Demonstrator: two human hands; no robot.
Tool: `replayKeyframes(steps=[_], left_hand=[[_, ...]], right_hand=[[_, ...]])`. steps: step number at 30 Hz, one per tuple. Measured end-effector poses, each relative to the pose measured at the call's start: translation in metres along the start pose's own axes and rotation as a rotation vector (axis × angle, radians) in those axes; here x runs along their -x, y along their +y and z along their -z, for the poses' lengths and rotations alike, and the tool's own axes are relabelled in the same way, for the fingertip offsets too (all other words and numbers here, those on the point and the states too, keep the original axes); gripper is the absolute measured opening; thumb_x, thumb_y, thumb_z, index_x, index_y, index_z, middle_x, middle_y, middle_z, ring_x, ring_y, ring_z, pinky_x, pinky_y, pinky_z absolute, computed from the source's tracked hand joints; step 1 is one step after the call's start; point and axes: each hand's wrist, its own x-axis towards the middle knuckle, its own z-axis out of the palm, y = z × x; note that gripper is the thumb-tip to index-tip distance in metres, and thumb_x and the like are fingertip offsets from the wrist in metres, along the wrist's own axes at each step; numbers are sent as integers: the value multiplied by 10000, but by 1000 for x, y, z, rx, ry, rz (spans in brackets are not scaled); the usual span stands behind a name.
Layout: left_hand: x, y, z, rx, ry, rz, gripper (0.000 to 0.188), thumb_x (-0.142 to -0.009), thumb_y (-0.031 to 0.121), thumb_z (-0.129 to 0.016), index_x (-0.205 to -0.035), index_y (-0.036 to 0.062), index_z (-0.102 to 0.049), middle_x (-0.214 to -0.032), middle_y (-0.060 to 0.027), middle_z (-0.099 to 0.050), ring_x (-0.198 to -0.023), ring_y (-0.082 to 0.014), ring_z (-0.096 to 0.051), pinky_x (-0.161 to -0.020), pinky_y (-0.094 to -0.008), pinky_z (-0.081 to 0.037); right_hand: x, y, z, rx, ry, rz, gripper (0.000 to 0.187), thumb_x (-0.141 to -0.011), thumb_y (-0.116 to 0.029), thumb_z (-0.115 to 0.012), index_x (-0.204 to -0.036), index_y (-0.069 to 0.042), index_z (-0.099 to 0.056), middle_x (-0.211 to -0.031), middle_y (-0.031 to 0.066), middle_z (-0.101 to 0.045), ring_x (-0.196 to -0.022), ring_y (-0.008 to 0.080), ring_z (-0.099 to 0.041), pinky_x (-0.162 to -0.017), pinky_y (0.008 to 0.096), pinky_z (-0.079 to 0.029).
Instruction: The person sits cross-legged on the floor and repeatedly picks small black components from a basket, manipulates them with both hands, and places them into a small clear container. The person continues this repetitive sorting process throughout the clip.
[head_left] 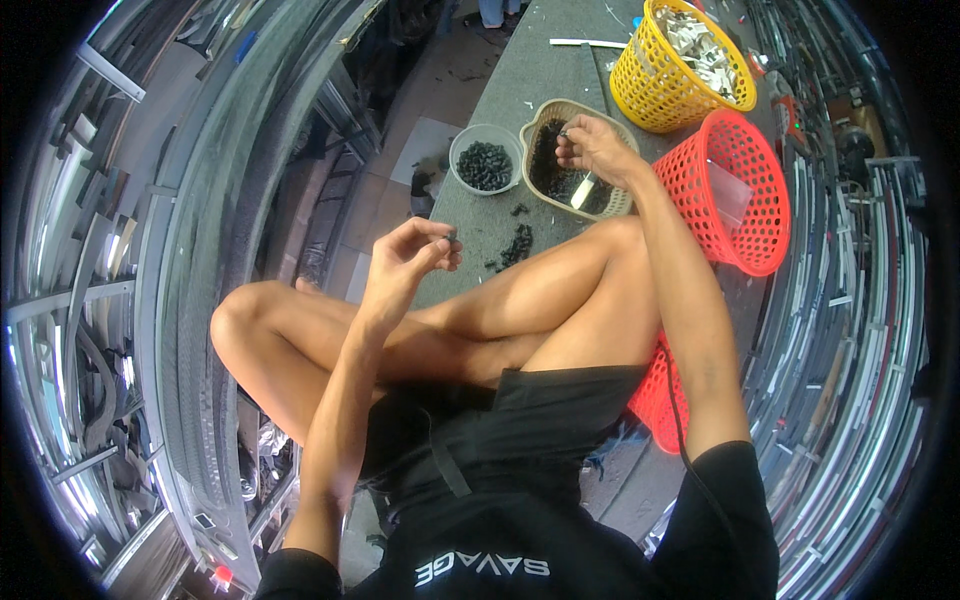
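Note:
My left hand is raised above my crossed legs. Its thumb and fingertips pinch a small black piece. My right hand hovers over a beige plastic basket with small black parts inside. The fingers of that hand are curled together, and whatever they grip is too small to make out. Left of the basket, a clear round tub holds many small black pieces. A loose pile of black parts lies on the grey surface in front of the tub. A white-handled tool rests in the basket.
Beyond the basket stands a yellow perforated basket full of pale scraps. A red perforated basket leans at the right, near my forearm. Racks of metal profiles line the right side; more long profiles are stacked at left.

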Motion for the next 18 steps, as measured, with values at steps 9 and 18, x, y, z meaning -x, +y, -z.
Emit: replayKeyframes(steps=[9, 18], left_hand=[[1, 2, -2, -48, -18, 8, 164, -1009, 61, -705, -1140, -35, -684, -1010, -131, -735, -880, -160, -694, -832, -312, -581], [0, 2, -5, -137, -37, 6, 195, -1002, 71, -705, -1153, -51, -687, -1015, -130, -752, -903, -158, -709, -846, -306, -580]], right_hand=[[-2, 1, 7, 132, 120, -10, 131, -998, -53, -618, -1114, 1, -590, -1041, 128, -659, -912, 239, -719, -866, 376, -635], [-16, 33, -18, 1618, 128, 120, 246, -858, -72, -698, -1084, 17, -740, -1230, 242, -722, -1175, 428, -687, -1011, 500, -563]])
